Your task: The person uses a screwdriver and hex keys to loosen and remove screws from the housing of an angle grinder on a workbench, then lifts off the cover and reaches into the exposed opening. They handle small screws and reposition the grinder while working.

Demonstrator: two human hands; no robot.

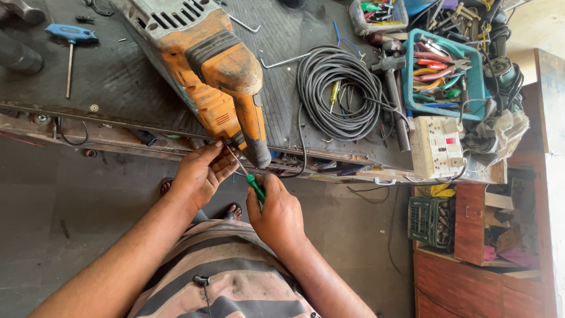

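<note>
Big orange demolition hammer point(203, 65) lay on the dark workbench point(112, 76), handle end overhanging the edge just above both hands. Left hand point(200, 174) was curled loosely vs. the handle's underside, fingers touching it near the screwdriver tip. Right hand point(276, 215) was closed round a green-handled screwdriver point(254, 187), shaft angled up-left into the handle base.

Risk, as I judged it: the tip could slip off the screw & jab the left fingers, since they sat right beside it; the overhanging tool could also tip off the bench.

Up-right of the right hand: coiled black cable point(338, 91), then a teal tray point(410, 76) w/ pliers & cutters; further up, a small clear tub point(356, 20) w/ screwdrivers. Right & lower, a green crate point(429, 221), contents unclear.
</note>
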